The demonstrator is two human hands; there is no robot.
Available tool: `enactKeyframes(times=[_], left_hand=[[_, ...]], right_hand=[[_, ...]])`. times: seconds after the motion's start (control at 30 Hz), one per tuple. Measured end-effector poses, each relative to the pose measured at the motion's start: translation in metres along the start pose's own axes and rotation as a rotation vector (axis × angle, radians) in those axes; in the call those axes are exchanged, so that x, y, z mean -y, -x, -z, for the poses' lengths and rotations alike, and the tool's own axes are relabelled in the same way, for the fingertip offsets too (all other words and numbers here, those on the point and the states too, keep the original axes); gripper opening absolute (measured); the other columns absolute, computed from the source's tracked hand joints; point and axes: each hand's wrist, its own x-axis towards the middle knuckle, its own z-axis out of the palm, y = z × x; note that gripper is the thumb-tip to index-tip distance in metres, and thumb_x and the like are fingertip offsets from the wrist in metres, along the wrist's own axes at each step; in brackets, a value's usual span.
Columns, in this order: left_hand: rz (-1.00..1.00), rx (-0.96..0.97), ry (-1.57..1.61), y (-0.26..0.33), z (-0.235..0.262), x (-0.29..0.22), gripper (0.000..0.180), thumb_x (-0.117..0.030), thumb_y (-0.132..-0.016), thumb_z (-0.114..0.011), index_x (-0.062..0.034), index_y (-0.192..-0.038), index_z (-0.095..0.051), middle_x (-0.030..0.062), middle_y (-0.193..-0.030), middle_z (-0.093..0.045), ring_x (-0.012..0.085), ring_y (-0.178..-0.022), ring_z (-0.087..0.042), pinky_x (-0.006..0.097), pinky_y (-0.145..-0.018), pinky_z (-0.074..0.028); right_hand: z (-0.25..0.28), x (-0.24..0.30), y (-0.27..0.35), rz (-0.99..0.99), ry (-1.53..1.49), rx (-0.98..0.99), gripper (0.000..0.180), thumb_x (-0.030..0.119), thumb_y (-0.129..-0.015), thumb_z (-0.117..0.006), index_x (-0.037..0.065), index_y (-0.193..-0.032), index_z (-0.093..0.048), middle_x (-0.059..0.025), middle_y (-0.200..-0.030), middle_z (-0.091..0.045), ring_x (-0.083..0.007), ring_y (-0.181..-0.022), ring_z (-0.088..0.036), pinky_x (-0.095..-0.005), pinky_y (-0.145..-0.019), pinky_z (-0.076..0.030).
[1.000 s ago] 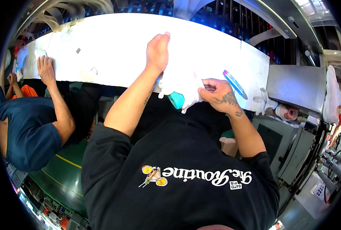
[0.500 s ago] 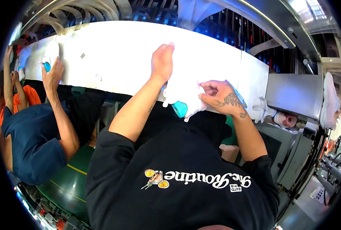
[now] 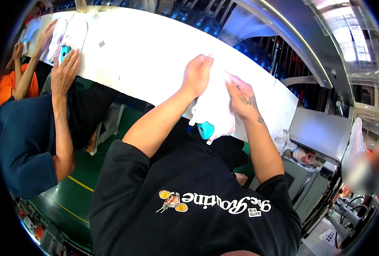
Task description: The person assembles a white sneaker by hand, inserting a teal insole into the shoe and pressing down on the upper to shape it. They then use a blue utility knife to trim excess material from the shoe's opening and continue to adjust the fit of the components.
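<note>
A white shoe [image 3: 215, 106] with a teal last [image 3: 205, 130] showing in its opening lies at the near edge of the bench, toe pointing away from me. The glare washes out much of its outline. My left hand [image 3: 196, 77] is closed around the left side of the shoe toward the toe, thumb stretched forward. On the opposite side, my right hand [image 3: 242, 98] grips the shoe with thumb uppermost and its other fingers mostly hidden.
The white bench [image 3: 151, 55] curves across the view. On the left, a co-worker's hand [image 3: 65, 72] rests by another white shoe [image 3: 76, 36] with a teal last. A metal box [image 3: 319, 130] stands at the right end, white gloves [image 3: 284, 143] beside it. Machinery runs behind.
My right hand has slid forward from the heel toward the toe. A blue pen-like thing at that hand no longer shows. The whole view has shifted, and a second shoe shows by the co-worker.
</note>
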Motion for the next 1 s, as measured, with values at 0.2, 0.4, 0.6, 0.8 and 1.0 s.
enactKeyframes(times=[0.2,0.4,0.6,0.8,1.0], left_hand=[[0.011,-0.009,-0.02,0.006,0.0,-0.008,0.051,-0.039,-0.112,-0.057,0.0013,-0.081,-0.061,0.0185,-0.074,-0.064,0.0275,-0.072,-0.061,0.042,-0.073,-0.049],[0.014,0.004,-0.057,0.006,0.003,-0.014,0.053,-0.041,-0.113,-0.054,0.0015,-0.083,-0.063,0.0187,-0.077,-0.067,0.0295,-0.074,-0.063,0.042,-0.075,-0.05],[0.017,-0.034,-0.108,0.001,0.006,-0.015,0.056,-0.043,-0.115,-0.049,0.0026,-0.088,-0.067,0.0191,-0.087,-0.072,0.03,-0.086,-0.067,0.042,-0.086,-0.051],[0.029,-0.068,-0.095,0.008,0.002,-0.025,0.066,-0.048,-0.118,-0.035,0.0019,-0.095,-0.07,0.0145,-0.091,-0.072,0.0249,-0.091,-0.066,0.039,-0.091,-0.05],[-0.219,0.002,-0.12,0.051,0.008,-0.05,0.042,-0.034,-0.117,-0.038,0.0003,-0.112,-0.062,0.0143,-0.105,-0.065,0.0241,-0.101,-0.062,0.04,-0.095,-0.05]], right_hand=[[-0.009,-0.026,0.025,0.026,-0.13,0.026,0.05,0.032,-0.118,-0.051,0.001,-0.156,-0.058,-0.0156,-0.137,-0.073,-0.0255,-0.134,-0.064,-0.037,-0.116,-0.046],[-0.007,0.0,0.026,0.097,0.249,-0.004,0.052,0.038,-0.118,-0.046,0.001,-0.151,-0.062,-0.0223,-0.132,-0.074,-0.0349,-0.125,-0.07,-0.0423,-0.111,-0.051],[-0.002,0.002,0.021,-0.03,0.33,-0.01,0.055,0.043,-0.117,-0.046,0.0,-0.145,-0.064,-0.027,-0.126,-0.075,-0.043,-0.12,-0.072,-0.0472,-0.109,-0.053],[-0.017,-0.047,0.079,0.347,0.316,-0.188,0.086,0.048,-0.105,-0.073,-0.005,-0.163,-0.04,-0.0322,-0.153,-0.056,-0.0457,-0.14,-0.059,-0.0494,-0.117,-0.048],[-0.004,-0.085,0.134,0.786,0.534,-0.164,0.117,0.053,-0.077,-0.097,-0.001,-0.165,-0.041,-0.0317,-0.162,-0.043,-0.047,-0.147,-0.051,-0.0521,-0.12,-0.046]])
